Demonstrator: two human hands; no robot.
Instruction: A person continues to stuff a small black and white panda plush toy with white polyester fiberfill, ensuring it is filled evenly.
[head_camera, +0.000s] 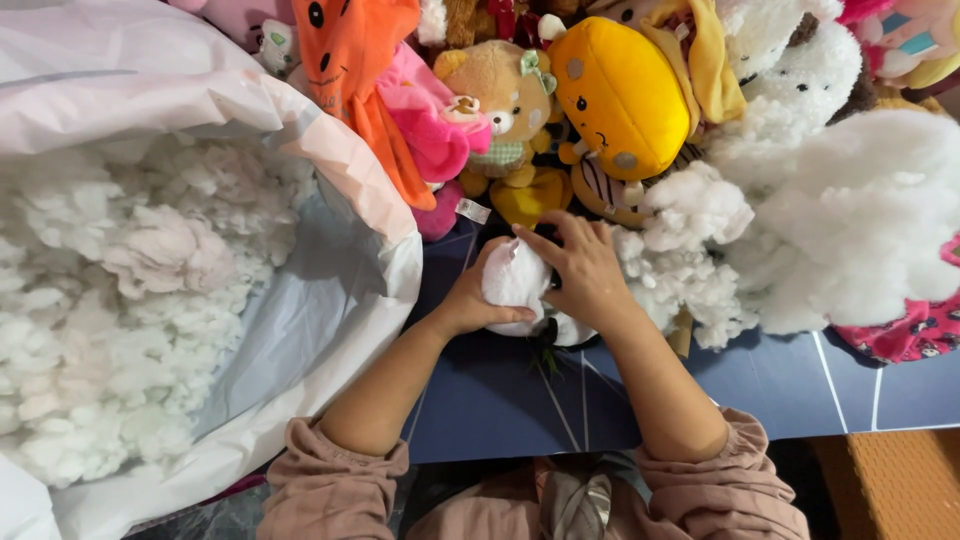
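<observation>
A small white and black plush toy (512, 280) lies on the dark blue tabletop (500, 390) in the middle of the head view. My left hand (468, 300) cups it from the left and below. My right hand (580, 268) presses on it from the right and above, fingers spread over its top. The toy's black parts show under my right wrist; most of its shape is hidden by my hands. A loose heap of white stuffing fibre (690, 250) lies just to the right of my right hand.
A large white plastic bag (330, 300) full of white stuffing (110, 300) fills the left side. Stuffed toys crowd the back: an orange one (350, 60), a pink one (430, 120), a tan bear (500, 95), a yellow one (615, 95). More fluffy white fibre (860, 210) is at the right.
</observation>
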